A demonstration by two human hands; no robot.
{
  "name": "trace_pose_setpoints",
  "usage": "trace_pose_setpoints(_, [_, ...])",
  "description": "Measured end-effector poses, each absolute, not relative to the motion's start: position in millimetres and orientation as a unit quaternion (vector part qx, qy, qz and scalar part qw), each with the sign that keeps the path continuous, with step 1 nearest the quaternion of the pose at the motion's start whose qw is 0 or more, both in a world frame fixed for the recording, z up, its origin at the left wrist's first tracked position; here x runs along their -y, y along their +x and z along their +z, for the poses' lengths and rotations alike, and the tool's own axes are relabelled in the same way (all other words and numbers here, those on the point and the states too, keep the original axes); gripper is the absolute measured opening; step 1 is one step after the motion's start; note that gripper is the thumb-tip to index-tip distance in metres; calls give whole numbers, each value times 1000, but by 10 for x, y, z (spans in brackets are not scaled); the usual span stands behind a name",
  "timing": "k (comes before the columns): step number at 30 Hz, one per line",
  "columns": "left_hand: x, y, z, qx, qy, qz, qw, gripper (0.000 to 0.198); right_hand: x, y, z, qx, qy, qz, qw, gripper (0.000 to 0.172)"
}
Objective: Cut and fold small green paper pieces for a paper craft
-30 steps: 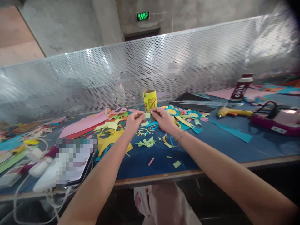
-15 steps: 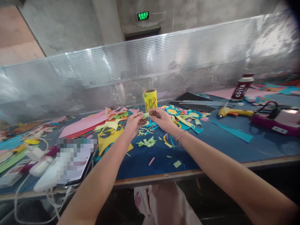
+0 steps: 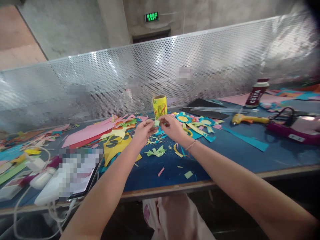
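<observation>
My left hand [image 3: 143,131] and my right hand [image 3: 173,127] meet above the blue table [image 3: 225,156], each pinching one end of a small light-green paper piece [image 3: 156,123]. Both hands have their fingers closed on it. Under them lie green, yellow and blue paper scraps [image 3: 156,151]. A yellow cylindrical can [image 3: 159,106] stands just behind the hands. Blue and yellow paper flowers [image 3: 193,121] lie to the right of my right hand.
Pink and yellow sheets [image 3: 100,133] lie at left, beside a tablet [image 3: 75,170] and white chargers with cables [image 3: 40,180]. At right are a yellow glue gun [image 3: 247,119], a brown bottle [image 3: 257,92] and a purple device [image 3: 295,128]. A perforated metal screen [image 3: 160,73] backs the table.
The hands have drawn slightly closer together, and the green piece between them looks smaller and more folded. Nothing else on the table has moved.
</observation>
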State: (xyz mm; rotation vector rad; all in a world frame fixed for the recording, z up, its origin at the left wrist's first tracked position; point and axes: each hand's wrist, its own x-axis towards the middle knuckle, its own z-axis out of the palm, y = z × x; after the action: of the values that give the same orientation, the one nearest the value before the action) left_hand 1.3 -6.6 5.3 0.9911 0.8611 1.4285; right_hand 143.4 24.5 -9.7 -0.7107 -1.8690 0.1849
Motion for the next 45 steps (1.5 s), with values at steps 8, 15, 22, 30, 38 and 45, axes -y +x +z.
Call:
trace_pose_setpoints(8, [89, 1, 62, -341, 444, 604, 567, 16, -204, 1436, -69, 775, -303, 46, 553, 18])
trace_pose_setpoints(15, [76, -15, 49, -351, 451, 593, 568, 19, -207, 1454, -58, 774, -294, 60, 558, 15])
trace_pose_setpoints(22, [67, -36, 65, -343, 455, 586, 576, 18, -155, 1495, -10, 785, -290, 37, 546, 17])
trace_pose_setpoints(30, [49, -41, 44, -335, 469, 593, 563, 18, -141, 1504, 2, 792, -284, 13, 540, 17])
trace_pose_setpoints(38, [45, -29, 42, -331, 443, 598, 580, 15, -158, 1512, 3, 792, -268, 21, 548, 15])
trace_pose_setpoints(45, [60, -40, 34, -308, 452, 578, 606, 14, -201, 1506, -25, 780, -241, 30, 577, 13])
